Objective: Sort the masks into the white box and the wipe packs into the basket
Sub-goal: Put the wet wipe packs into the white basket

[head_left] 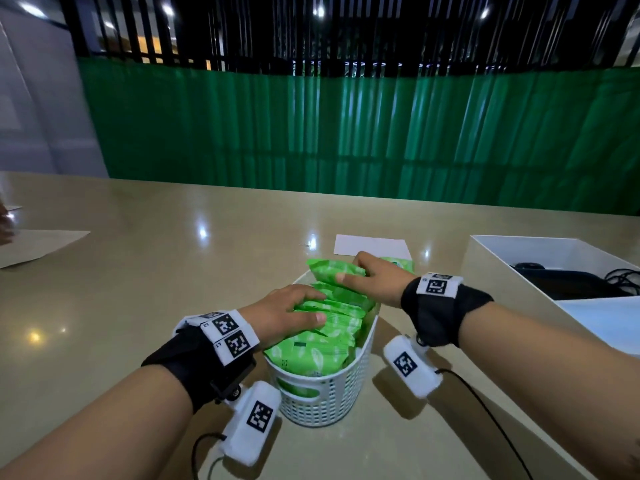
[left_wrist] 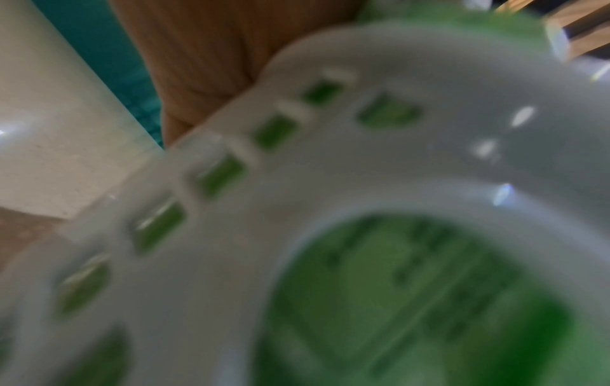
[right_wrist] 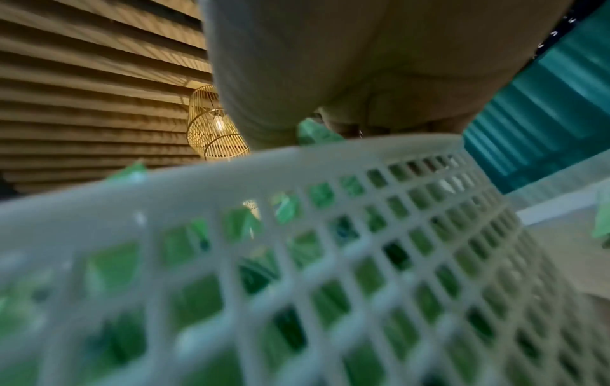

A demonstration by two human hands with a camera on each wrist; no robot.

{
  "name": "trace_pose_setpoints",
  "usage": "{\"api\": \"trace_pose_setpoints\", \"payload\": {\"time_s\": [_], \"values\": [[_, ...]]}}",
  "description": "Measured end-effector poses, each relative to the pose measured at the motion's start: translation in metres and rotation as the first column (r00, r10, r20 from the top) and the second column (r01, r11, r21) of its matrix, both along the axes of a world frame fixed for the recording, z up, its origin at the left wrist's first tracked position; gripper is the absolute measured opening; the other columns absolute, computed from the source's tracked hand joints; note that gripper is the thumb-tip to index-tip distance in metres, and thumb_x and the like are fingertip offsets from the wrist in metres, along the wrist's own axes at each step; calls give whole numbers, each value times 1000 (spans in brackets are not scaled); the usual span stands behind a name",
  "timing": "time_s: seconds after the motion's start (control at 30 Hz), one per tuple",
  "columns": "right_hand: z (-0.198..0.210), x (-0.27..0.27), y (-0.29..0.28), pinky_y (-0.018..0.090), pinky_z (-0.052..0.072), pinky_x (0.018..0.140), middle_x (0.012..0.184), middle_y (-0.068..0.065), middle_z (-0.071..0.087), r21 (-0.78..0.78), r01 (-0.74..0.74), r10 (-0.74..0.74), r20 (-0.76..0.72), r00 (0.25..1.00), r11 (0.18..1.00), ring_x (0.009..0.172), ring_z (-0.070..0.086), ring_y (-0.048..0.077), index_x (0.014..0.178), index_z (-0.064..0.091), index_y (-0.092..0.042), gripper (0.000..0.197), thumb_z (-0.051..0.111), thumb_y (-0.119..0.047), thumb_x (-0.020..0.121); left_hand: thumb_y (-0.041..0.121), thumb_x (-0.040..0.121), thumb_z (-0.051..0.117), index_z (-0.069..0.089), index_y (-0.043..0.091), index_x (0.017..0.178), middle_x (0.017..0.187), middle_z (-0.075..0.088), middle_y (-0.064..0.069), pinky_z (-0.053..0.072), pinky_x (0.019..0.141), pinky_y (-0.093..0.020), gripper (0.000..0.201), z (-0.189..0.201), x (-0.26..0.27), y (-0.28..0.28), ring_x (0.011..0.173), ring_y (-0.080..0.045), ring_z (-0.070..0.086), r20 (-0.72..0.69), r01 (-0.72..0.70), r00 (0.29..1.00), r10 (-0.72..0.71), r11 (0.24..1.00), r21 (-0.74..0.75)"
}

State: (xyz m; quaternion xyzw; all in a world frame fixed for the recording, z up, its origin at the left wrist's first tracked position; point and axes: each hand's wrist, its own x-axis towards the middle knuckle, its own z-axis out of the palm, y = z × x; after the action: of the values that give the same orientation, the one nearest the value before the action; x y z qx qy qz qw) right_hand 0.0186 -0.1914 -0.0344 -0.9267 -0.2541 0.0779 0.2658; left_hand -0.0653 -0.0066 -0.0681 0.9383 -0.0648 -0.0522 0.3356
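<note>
- The left hand (head_left: 289,311) lies palm down on the green wipe packs (head_left: 323,336) stacked in the white basket (head_left: 325,398), fingers fairly straight and spread over the top packs, thumb along the near side; it presses rather than grips.
- The right hand (head_left: 372,277) reaches over the far end of the basket, fingers curled round the upper edge of one raised wipe pack (head_left: 334,270), thumb against its near face.
- That raised pack stands tilted at the far end of the basket, above the flatter packs under the left hand.
- The basket is a white plastic mesh one with a handle slot in its near end; it stands on the beige surface (head_left: 138,289) and is filled with wipe packs to its rim.
- In the left wrist view the basket rim (left_wrist: 363,169) fills the blurred picture, green packs showing through its slots.
- In the right wrist view the basket's mesh wall (right_wrist: 330,235) is close up, with green packs behind it.
- One more green pack (head_left: 401,263) lies just beyond the basket, partly hidden by the right hand.
- A white sheet of paper (head_left: 370,244) lies flat beyond the basket.
- The white box (head_left: 512,271) stands to the right of the basket, holding black masks (head_left: 568,280) with dark ear loops.
- A brown sheet (head_left: 38,244) lies well to the left of the basket.
</note>
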Motion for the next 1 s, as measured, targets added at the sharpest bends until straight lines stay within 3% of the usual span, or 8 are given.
{"api": "trace_pose_setpoints", "payload": {"time_s": [0.07, 0.17, 0.47, 0.57, 0.63, 0.8, 0.93, 1.0], "values": [[6, 1, 3, 33, 38, 84, 125, 8, 56, 10, 4, -3, -57, 998, 1000, 107, 54, 25, 121, 45, -23, 47, 34, -60, 92, 76, 48, 37, 42, 30, 138, 146, 35, 4, 25, 108, -29, 101, 0, -1, 0, 134, -12, 31, 0, 1, 1000, -1, 1000, 10], [8, 3, 11, 33, 28, 107, 150, 5, 37, -182, -42, 28, -80, 996, 982, 135, 37, 25, 145, 32, -23, 56, 23, -53, 98, 75, 50, 40, 42, 28, 138, 147, 35, 3, 24, 107, -27, 99, 0, -1, -2, 134, -13, 31, -1, 0, 1000, 0, 1000, 7], [11, 2, 22, 29, 24, 110, 153, 7, 30, -336, -34, 10, -73, 997, 941, 140, 30, 25, 148, 30, -18, 54, 19, -45, 102, 75, 50, 44, 39, 36, 136, 154, 22, 4, 21, 116, -38, 95, -1, -4, -1, 140, -14, 23, -5, -23, 1000, 23, 997, -78], [12, 5, 18, 27, 25, 108, 154, 6, 30, -310, -11, -21, -102, 995, 951, 139, 30, 24, 148, 30, -16, 52, 22, -42, 103, 74, 48, 47, 30, 43, 134, 154, 14, 9, 21, 116, -37, 93, 0, -7, -4, 140, -14, 21, -10, -29, 1000, 28, 991, -130], [12, 8, 15, 26, 28, 106, 151, 7, 34, -293, 5, -36, -100, 994, 956, 136, 35, 24, 147, 32, -17, 51, 24, -41, 103, 69, 52, 53, 22, 36, 143, 149, 19, 9, 25, 114, -35, 101, 0, -9, -6, 136, -11, 24, 5, -41, 999, 42, 980, -193], [9, 17, 9, 24, 32, 99, 145, 5, 43, -321, -33, 21, -42, 999, 946, 129, 41, 23, 143, 37, -17, 43, 25, -31, 104, 35, 89, 58, 11, 31, 148, 152, 21, -2, 27, 112, -32, 75, -1, -9, -8, 139, -12, 22, 22, -82, 996, 90, 969, -234], [-1, 24, 9, 24, 36, 76, 121, 8, 57, -267, -73, 100, 89, 991, 961, 92, 50, 20, 131, 46, -18, 33, 36, -28, 102, 21, 99, 42, 14, 29, 148, 157, 7, 1, 15, 109, -22, 57, 0, -6, -8, 144, -14, 11, 16, -51, 998, 53, 992, -113], [-5, 30, 6, 22, 41, 69, 103, 1, 58, -56, -102, 109, 138, 985, 993, 85, 52, 15, 121, 53, -20, 26, 51, -26, 96, 21, 100, 40, 15, 29, 148, 158, 5, 1, 15, 103, -17, 55, 0, -5, -8, 144, -13, 12, 7, -42, 999, 43, 994, -105]]}}
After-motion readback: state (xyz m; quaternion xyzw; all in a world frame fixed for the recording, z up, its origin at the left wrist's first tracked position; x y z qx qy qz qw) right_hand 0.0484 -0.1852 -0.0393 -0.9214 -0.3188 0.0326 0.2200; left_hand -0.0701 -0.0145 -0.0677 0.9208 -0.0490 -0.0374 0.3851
